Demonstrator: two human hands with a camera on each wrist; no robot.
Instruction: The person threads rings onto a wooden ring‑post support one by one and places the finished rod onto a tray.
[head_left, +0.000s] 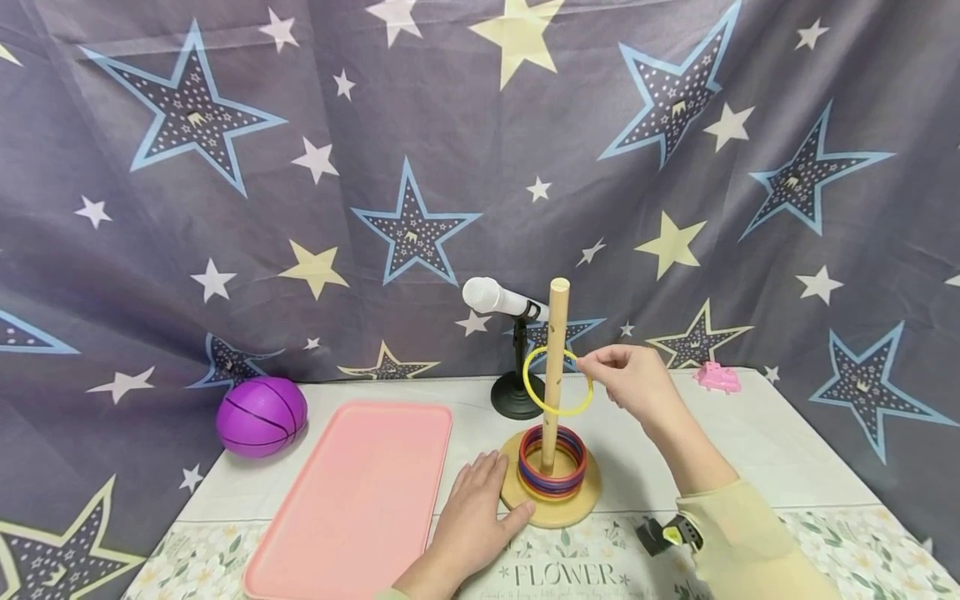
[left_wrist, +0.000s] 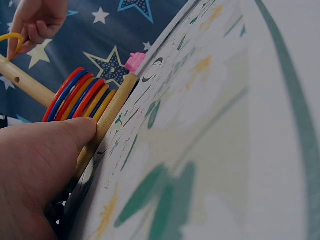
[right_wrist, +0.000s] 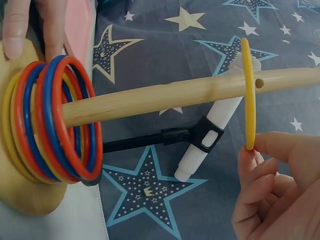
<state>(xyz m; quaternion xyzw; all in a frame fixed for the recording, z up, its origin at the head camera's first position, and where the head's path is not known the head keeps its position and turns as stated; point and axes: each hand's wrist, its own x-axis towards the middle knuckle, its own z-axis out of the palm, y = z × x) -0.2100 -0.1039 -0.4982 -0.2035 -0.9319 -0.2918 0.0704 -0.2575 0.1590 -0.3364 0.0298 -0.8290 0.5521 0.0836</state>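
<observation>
A wooden peg [head_left: 556,367] stands on a round wooden base [head_left: 551,500] with several red, blue and yellow rings [head_left: 552,472] stacked at its foot. My right hand [head_left: 626,379] pinches a yellow ring [head_left: 557,382] that encircles the peg about halfway up. In the right wrist view the yellow ring [right_wrist: 248,92] hangs round the peg [right_wrist: 175,97], held by my fingertips [right_wrist: 262,145]. My left hand [head_left: 476,512] lies flat on the table, its fingers touching the base's left edge; the left wrist view shows its thumb [left_wrist: 60,137] against the base [left_wrist: 107,125].
A pink tray [head_left: 356,500] lies left of the base. A purple ball [head_left: 261,415] sits at the far left. A white microphone [head_left: 498,298] on a black stand [head_left: 517,392] is behind the peg. A small pink toy [head_left: 717,377] rests far right, before a star-patterned backdrop.
</observation>
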